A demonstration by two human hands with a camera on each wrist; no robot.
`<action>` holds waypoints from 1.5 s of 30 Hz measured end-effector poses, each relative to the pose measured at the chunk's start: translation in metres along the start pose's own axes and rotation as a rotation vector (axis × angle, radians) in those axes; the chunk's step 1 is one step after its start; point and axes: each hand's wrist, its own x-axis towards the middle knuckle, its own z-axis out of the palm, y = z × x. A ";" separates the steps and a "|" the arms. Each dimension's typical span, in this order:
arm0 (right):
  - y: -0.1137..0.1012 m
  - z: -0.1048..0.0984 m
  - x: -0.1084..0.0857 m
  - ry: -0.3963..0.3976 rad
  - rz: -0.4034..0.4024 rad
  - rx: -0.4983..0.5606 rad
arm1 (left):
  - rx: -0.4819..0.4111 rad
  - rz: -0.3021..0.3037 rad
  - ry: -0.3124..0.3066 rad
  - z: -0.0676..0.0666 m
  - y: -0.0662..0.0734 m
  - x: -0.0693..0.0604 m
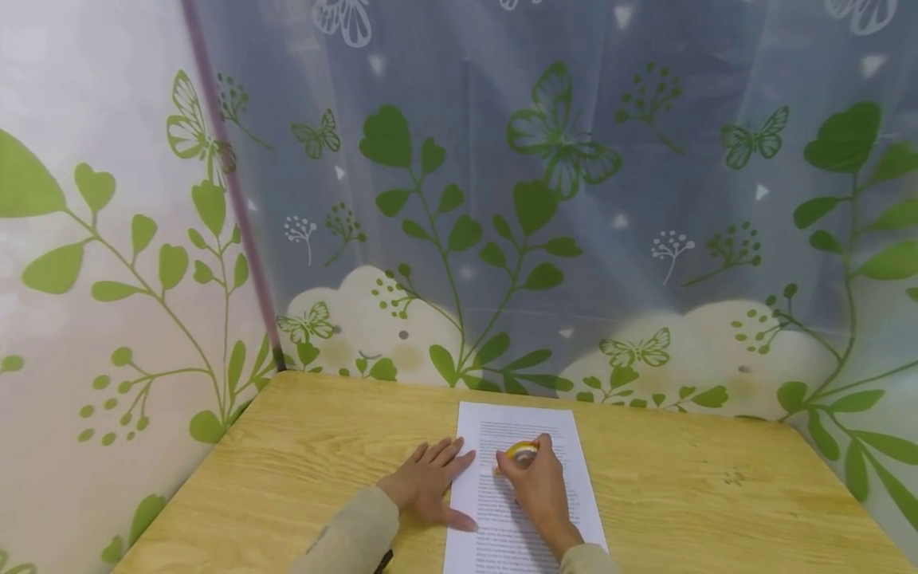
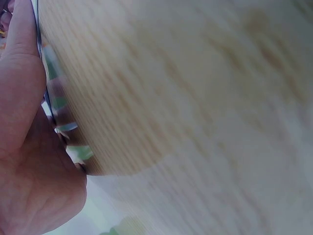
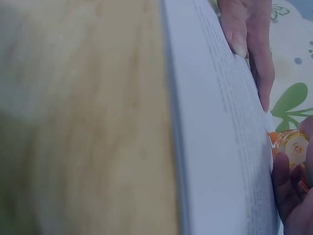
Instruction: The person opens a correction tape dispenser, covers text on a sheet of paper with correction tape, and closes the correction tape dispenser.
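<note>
A printed sheet of paper (image 1: 527, 510) lies on the wooden table in front of me. My left hand (image 1: 433, 482) rests flat with spread fingers at the sheet's left edge, fingertips and thumb on the paper. Over the upper middle of the text, my right hand (image 1: 541, 490) pinches a rounded yellow-orange correction tape (image 1: 521, 453) between thumb and fingers. In the right wrist view the correction tape (image 3: 295, 149) has a see-through orange case around a pale reel. Whether its tip touches the paper is too small to tell. The left wrist view shows only part of the left hand (image 2: 34, 147).
The wooden table (image 1: 688, 478) extends to both sides of the sheet. Behind it hangs a curtain (image 1: 466, 263) printed with green leaves and butterflies, meeting the table's back edge. A dark object (image 1: 384, 560) shows partly beneath the left sleeve.
</note>
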 end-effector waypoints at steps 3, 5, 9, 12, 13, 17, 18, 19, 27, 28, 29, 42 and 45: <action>0.001 0.000 0.000 0.000 -0.007 -0.021 | -0.006 0.000 -0.005 0.000 0.000 -0.001; 0.002 -0.001 0.000 0.005 -0.012 -0.031 | -0.014 0.001 -0.008 0.000 0.001 -0.001; 0.004 -0.002 0.000 0.021 -0.014 -0.032 | -0.016 -0.002 -0.008 0.000 0.000 0.000; 0.005 -0.003 0.002 0.029 -0.022 -0.039 | -0.015 -0.011 -0.014 -0.001 0.000 0.001; 0.005 -0.003 0.002 0.031 -0.022 -0.043 | -0.013 -0.015 -0.017 -0.001 0.000 0.002; 0.006 -0.004 0.003 0.024 -0.023 -0.036 | -0.007 -0.020 -0.017 -0.001 0.000 0.002; 0.006 -0.004 0.003 0.020 -0.023 -0.032 | -0.008 -0.019 -0.015 -0.001 0.000 0.002; 0.007 -0.004 0.002 0.016 -0.023 -0.025 | -0.007 -0.017 -0.013 0.000 0.000 0.001; 0.008 -0.007 0.000 -0.003 -0.006 -0.032 | -0.025 0.010 -0.014 -0.001 0.002 -0.002; 0.008 -0.007 0.000 -0.001 -0.005 -0.033 | -0.030 0.008 -0.017 -0.001 0.002 -0.002; 0.008 -0.007 0.001 -0.001 -0.005 -0.031 | -0.032 0.009 -0.018 -0.002 0.002 -0.002; 0.005 -0.010 0.002 -0.009 -0.003 -0.034 | -0.022 0.003 -0.009 -0.003 0.001 0.000; 0.004 -0.011 0.002 -0.006 0.014 -0.069 | -0.024 0.002 -0.010 -0.003 0.001 0.000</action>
